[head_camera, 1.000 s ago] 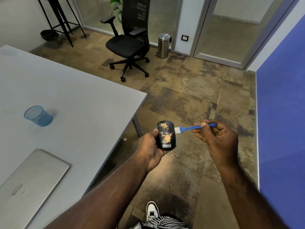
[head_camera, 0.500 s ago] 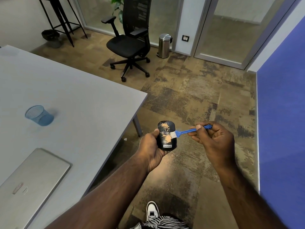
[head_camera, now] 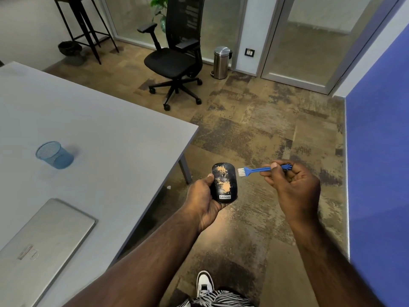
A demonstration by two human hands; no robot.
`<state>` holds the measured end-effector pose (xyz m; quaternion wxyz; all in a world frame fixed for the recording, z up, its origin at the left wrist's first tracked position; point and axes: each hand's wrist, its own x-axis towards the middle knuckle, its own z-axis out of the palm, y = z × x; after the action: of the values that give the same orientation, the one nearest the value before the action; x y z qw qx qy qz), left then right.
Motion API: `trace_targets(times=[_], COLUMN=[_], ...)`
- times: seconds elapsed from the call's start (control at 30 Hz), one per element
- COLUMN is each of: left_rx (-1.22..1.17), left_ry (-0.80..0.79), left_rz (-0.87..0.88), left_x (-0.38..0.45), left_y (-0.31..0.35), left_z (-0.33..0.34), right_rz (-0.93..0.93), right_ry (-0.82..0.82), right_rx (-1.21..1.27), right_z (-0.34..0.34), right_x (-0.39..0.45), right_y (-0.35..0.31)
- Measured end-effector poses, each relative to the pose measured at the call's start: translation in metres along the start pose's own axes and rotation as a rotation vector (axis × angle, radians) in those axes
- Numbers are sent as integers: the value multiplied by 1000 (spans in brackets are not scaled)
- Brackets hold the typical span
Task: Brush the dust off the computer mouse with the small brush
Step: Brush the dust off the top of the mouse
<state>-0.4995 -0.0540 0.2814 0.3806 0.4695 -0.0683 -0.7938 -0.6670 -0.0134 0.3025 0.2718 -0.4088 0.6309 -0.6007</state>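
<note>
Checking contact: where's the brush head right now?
Head view, centre: the brush bristles sit just off the upper right edge of the mouse, apparently apart from it. Right hand holds the brush, left hand the mouse.

Near the lower centre of the frame, the left hand (head_camera: 202, 199) cradles a black computer mouse (head_camera: 224, 183) smeared with tan dust. Just to its right, the right hand (head_camera: 292, 185) pinches a small blue brush (head_camera: 254, 170), white bristles just beside the mouse's upper right edge. At left, a grey table (head_camera: 99, 134) bears a blue mesh cup (head_camera: 54, 155) and a closed laptop (head_camera: 42, 240).
</note>
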Motion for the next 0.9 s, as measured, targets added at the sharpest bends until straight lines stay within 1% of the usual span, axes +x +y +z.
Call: trace_targets(times=[0.07, 0.13, 0.17, 0.33, 0.47, 0.5, 0.63, 0.67, 0.73, 0.8, 0.9], left_rx=[2, 7, 7, -18, -10, -6, -9, -3, 11, 32, 29], left_ry=[0, 1, 0, -3, -5, -7, -19, -23, -37, -42, -33], left_rz=[0, 2, 3, 2, 5, 6, 3, 3, 0, 3, 0], left_x=[0, -1, -1, -3, -2, -2, -2, -2, -1, -1, -2], left_y=[1, 1, 2, 3, 2, 2, 1, 1, 0, -1, -3], left_z=[0, 0, 0, 0, 0, 0, 0, -1, -1, 0, 1], right_rz=[4, -2, 0, -5, -34, -35, 13, 20, 37, 58, 67], right_ry=[-37, -117, -131, -50, -177, -177, -48, -42, -84, -119, -66], right_rx=[41, 36, 24, 36, 21, 3, 46, 69, 91, 67, 33], right_z=[-1, 0, 0, -4, -5, -4, -6, -6, -5, -2, -2], right_x=[-1, -4, -5, 0, -6, -7, 2, 3, 3, 2, 7], right_y=[-3, -4, -4, -2, -4, -2, 1, 0, -3, -2, 0])
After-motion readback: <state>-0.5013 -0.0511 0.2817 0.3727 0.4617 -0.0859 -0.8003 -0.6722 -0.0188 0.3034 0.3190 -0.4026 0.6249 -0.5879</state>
